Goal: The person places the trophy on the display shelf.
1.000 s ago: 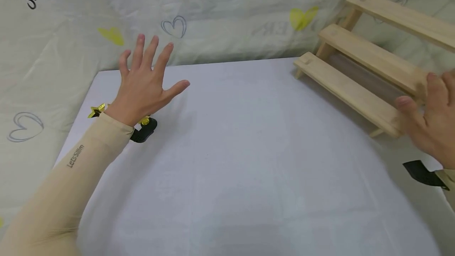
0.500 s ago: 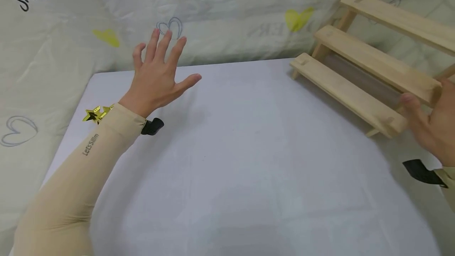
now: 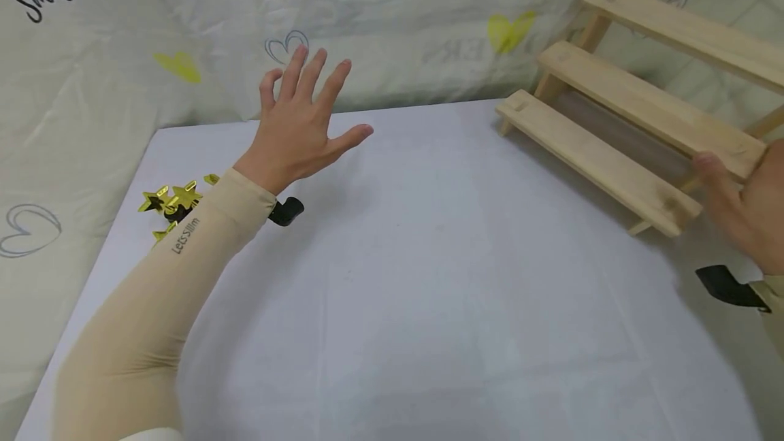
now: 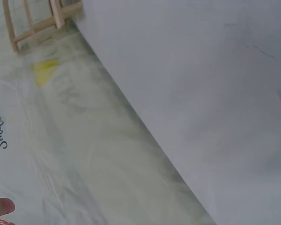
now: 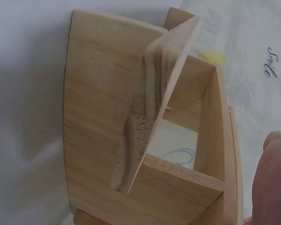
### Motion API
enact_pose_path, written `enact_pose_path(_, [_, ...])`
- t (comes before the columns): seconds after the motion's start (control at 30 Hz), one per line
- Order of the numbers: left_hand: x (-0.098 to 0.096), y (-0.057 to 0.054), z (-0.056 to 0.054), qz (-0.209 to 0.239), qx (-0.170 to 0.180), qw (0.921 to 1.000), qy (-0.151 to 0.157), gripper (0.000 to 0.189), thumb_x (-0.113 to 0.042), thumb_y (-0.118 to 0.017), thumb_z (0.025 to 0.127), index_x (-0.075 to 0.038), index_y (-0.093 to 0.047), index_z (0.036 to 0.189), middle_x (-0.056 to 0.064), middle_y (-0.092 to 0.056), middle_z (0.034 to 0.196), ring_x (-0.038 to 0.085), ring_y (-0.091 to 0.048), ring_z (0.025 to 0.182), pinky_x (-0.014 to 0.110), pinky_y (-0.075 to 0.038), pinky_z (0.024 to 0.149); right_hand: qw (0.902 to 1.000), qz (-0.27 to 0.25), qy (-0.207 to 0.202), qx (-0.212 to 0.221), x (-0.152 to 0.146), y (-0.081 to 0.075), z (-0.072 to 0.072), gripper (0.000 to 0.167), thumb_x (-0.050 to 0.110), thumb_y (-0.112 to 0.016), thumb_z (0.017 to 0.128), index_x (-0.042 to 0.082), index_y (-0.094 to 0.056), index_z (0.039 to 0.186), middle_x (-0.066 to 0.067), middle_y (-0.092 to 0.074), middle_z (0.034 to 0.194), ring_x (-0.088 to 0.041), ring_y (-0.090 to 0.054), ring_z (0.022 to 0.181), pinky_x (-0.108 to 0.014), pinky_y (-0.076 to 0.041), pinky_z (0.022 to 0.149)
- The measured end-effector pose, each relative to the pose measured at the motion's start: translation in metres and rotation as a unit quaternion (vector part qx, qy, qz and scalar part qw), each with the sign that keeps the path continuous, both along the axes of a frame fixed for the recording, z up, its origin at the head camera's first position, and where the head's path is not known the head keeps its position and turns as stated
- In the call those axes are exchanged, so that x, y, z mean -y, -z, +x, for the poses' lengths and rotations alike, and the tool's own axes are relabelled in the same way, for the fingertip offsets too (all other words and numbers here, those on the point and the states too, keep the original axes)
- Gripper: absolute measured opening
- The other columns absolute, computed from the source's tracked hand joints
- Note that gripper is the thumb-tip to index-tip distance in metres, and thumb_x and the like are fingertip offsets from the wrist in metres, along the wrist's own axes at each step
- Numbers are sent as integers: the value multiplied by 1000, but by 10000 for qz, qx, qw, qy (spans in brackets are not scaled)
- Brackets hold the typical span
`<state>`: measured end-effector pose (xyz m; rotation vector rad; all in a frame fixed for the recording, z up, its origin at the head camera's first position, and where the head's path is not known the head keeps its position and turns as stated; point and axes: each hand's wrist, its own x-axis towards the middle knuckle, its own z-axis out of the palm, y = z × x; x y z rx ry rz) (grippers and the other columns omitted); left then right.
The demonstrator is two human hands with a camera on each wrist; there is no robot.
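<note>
My left hand (image 3: 294, 128) hangs over the far left of the white table (image 3: 416, 278), fingers spread and holding nothing; two of its fingertips (image 4: 2, 206) show at the lower left of the left wrist view. Behind its sleeve lie several shiny gold stars (image 3: 186, 194) with a dark part among them, partly hidden. At the right edge of the head view, my right hand (image 3: 750, 216) overlaps the near end of a three-tier wooden stand (image 3: 600, 152). Its thumb is straight; most other fingers are cut off or hidden. The right wrist view shows a wooden box-like thing (image 5: 103, 93) with a slanted panel.
A pale plastic sheet (image 3: 392, 12) printed with hearts and the word "Smile" hangs behind the table. Black wrist straps (image 3: 286, 211) sit at both cuffs. Wooden bars of the stand (image 4: 51, 21) appear at the upper left of the left wrist view.
My left hand has drifted right, uncovering more of the gold stars behind the sleeve. The right hand's fingers have turned and slid farther toward the frame's right edge.
</note>
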<state>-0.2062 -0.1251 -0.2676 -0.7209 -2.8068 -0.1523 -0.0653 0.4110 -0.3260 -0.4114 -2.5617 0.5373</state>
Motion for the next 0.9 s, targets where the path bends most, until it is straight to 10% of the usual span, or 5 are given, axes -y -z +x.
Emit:
enact_pose_path(0.33, [-16, 6, -2, -19, -43, 9998, 195, 87, -76, -44, 96, -26, -22, 164, 15, -26, 169, 36, -11, 163, 58, -15, 125, 9997, -2, -123, -233, -10, -9, -20, 101, 78, -54, 89, -21, -48, 76, -29, -41, 60, -36, -36, 50, -21, -14, 40])
enact_pose_path(0.5, [-22, 7, -4, -85, -70, 9996, 271, 88, -77, -42, 96, -25, -22, 164, 14, -27, 168, 35, -12, 163, 58, -15, 125, 9990, 332, -154, -242, -7, -8, -21, 123, 87, -42, 88, -35, -47, 90, -31, -36, 67, -49, -37, 72, -47, -25, 53])
enact_pose_path(0.6, [-26, 7, -5, -86, -17, 9996, 283, 88, -78, -41, 97, -26, -20, 165, 13, -26, 169, 33, -10, 163, 58, -15, 125, 9965, 351, -480, -584, -6, -3, -19, 133, 95, -40, 82, -31, -42, 126, -39, -51, 103, -51, -44, 104, -57, -42, 85])
enact_pose_path(0.73, [-32, 8, -7, -59, 49, 9995, 296, 88, -78, -39, 97, -27, -18, 165, 12, -25, 169, 32, -10, 163, 57, -15, 126, 9921, 372, -788, -899, -7, 4, -18, 137, 98, -41, 78, -11, -14, 157, -44, -26, 149, -52, -28, 141, -57, -24, 124])
enact_pose_path(0.9, [-42, 13, -9, -84, 31, 9993, 371, 88, -80, -38, 96, -27, -19, 164, 12, -26, 169, 31, -10, 163, 55, -16, 126, 9902, 750, -642, -989, -7, 11, -18, 136, 97, -35, 81, -16, -14, 153, -52, -29, 139, -62, -31, 131, -67, -32, 104])
